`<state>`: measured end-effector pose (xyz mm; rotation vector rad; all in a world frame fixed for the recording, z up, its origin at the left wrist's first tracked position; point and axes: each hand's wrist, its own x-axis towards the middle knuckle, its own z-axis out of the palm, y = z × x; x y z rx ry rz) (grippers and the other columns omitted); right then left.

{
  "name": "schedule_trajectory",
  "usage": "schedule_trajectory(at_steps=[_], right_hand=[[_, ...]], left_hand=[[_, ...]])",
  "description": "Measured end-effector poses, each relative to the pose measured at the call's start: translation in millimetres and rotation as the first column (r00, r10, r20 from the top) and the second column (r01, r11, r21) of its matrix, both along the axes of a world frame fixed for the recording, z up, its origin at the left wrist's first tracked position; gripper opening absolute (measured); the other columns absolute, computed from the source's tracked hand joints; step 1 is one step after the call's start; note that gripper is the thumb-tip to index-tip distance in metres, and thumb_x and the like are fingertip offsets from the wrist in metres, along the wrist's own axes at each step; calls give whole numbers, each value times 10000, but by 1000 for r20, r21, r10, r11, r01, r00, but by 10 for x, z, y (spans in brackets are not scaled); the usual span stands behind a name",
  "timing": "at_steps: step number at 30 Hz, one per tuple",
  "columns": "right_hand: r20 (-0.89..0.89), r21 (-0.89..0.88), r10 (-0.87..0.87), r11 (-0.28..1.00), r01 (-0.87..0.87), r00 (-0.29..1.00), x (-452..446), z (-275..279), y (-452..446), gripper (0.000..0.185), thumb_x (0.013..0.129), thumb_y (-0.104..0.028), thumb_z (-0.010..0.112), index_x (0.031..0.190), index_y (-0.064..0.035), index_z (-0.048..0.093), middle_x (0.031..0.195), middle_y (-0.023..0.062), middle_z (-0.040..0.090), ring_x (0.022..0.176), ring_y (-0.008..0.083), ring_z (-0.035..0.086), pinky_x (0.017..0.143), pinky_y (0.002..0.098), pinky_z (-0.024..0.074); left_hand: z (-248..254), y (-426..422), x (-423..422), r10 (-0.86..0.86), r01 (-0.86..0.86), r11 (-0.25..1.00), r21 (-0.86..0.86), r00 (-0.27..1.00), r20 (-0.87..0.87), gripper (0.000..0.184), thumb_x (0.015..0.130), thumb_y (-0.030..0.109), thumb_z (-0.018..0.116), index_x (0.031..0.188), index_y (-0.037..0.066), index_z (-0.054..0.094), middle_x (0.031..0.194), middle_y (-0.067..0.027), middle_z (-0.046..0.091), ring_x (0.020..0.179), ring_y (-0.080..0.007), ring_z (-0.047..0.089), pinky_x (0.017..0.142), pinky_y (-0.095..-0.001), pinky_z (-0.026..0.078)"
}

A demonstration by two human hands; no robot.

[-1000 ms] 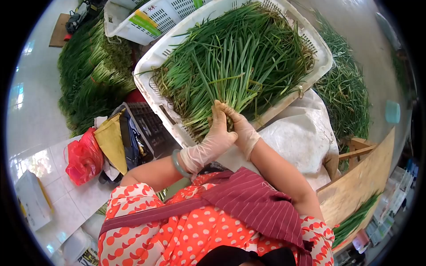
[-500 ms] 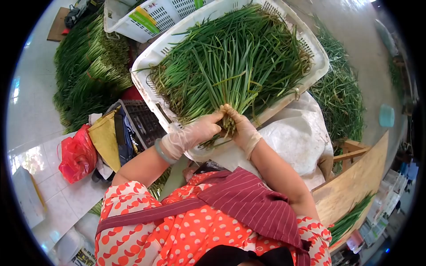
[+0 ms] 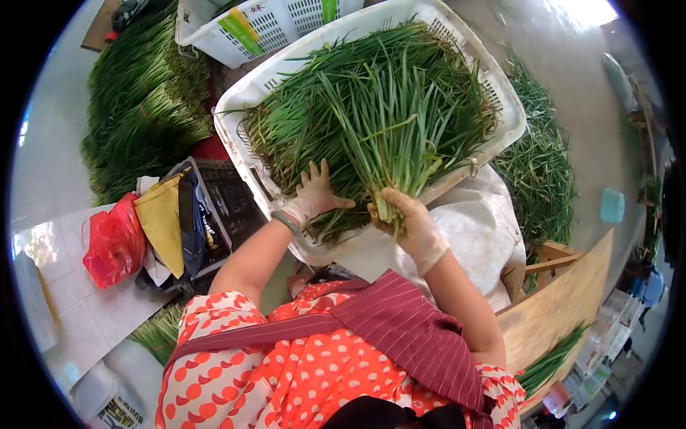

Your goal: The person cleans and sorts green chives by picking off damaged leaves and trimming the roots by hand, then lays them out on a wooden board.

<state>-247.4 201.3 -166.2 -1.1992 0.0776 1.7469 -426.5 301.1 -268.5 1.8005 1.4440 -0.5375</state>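
Observation:
A bunch of long green chives [image 3: 389, 150] is gathered at its pale stem ends in my right hand [image 3: 411, 225], which wears a thin glove. Its leaves fan out over more loose chives [image 3: 307, 107] lying in a white plastic crate [image 3: 511, 118]. My left hand [image 3: 318, 196], gloved too, is spread with the fingers apart over the crate's near left part. It is apart from the bunch, and its fingertips are close to or touching the chives beneath; I cannot tell which.
Tied chive bundles [image 3: 146, 107] are piled at the left. A red plastic bag [image 3: 114, 243] and a dark crate [image 3: 225, 196] lie near my left arm. Loose greens [image 3: 539, 157] cover the floor at right. A wooden board [image 3: 561, 304] stands by my right elbow; another white crate [image 3: 279, 28] is behind.
My left hand has let go of the stems, moved left and opened. My right hand has shifted slightly right and down, with the bunch still in it.

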Motion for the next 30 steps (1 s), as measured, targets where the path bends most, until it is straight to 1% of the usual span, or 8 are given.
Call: schedule_trajectory(at_steps=[3,8,10,14,19,22,26,30], right_hand=[[10,22,-4,1000,3,1000,212,283,-129,283,850,-201,592,1060,-16,550,894,87,634,792,204,640,674,328,554],[2,133,-23,991,22,1000,512,928,-383,380,851,-204,574,1148,17,492,985,148,603,798,208,622,651,317,553],[216,206,-41,979,-5,976,556,1249,-447,434,842,-208,562,1196,20,455,1068,165,563,811,209,602,624,293,534],[299,196,-106,979,47,948,637,1727,-579,517,756,-257,644,1178,-12,474,1030,118,545,735,192,496,527,245,425],[324,297,-148,954,49,934,819,1955,-575,552,727,-277,704,1164,-25,480,1054,102,526,747,177,461,517,228,402],[165,509,-229,853,117,959,1059,2091,-618,526,772,-219,676,1202,-16,452,1139,112,482,776,165,436,524,216,406],[151,643,-444,722,253,883,1336,2365,-845,500,826,-137,611,1255,4,396,1260,136,401,812,169,414,558,219,413],[50,764,-410,603,229,911,1654,2555,-1169,459,848,-109,575,1255,16,403,1304,154,358,848,195,414,593,248,425]], left_hand=[[-68,-86,81,17,-7,994,113,996,-87,1196,617,504,743,1431,81,-24,1474,-223,1,1336,-448,85,1053,-552,171],[157,-33,155,13,9,991,133,986,-166,1159,636,455,738,1432,82,-19,1476,-215,20,1337,-442,99,1058,-535,171],[129,-2,95,0,18,993,118,988,-152,1159,638,447,738,1430,81,-26,1475,-215,35,1336,-440,106,1059,-541,162],[34,-120,104,-110,124,988,92,984,-144,1175,642,456,731,1424,73,-58,1472,-229,18,1339,-439,86,1066,-542,125],[-132,-162,116,-111,132,985,113,978,-180,1114,700,439,691,1422,75,-75,1470,-235,-33,1336,-454,64,1074,-525,120],[-142,-133,76,-112,128,986,106,983,-147,1131,688,441,702,1423,79,-77,1469,-238,-26,1339,-449,65,1074,-526,119],[-52,-123,108,-103,123,987,105,979,-177,1169,657,464,720,1425,91,-78,1480,-209,-4,1347,-422,76,1080,-501,130],[346,72,274,-135,178,964,196,968,-211,1170,637,521,720,1433,79,-15,1490,-175,-6,1351,-412,68,1081,-497,129]])
